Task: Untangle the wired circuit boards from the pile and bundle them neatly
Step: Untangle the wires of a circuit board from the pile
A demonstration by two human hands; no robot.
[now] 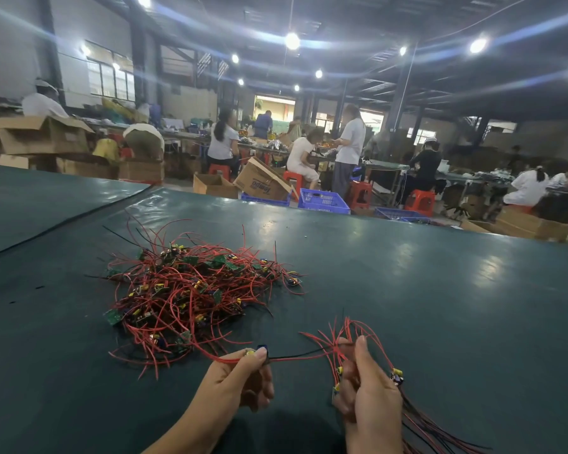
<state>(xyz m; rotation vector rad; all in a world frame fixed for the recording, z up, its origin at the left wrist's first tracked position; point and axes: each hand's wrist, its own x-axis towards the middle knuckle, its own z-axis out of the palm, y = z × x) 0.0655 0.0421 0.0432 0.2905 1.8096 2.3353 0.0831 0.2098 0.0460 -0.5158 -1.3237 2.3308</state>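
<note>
Big tangled pile (191,290) of red-wired circuit boards sitting on the green table mat (407,290), the landmark for everything here. Just near-side of the pile, left hand (240,378) pinching a single small board (259,351) between thumb and fingertips, fingers closed tight on it. Red lead trailing from that board back into the pile, black lead (295,356) stretched across to the right. Further right of the pile, well clear of it, right hand (368,398) wrapped round a gathered bundle (358,358) of boards, fingers clamped on it, red ends fanning up, red and black tails hanging below the hand.

Feather-light stuff, by the look of it. Wires thin, floppy, springy, likely to snag on neighbours. Boards small and rigid, solder joints probably the weak spot. Best grip on the board edges, not the leads; slow, gentle draw rather than a yank. Plenty left in the pile, so early going.
</note>
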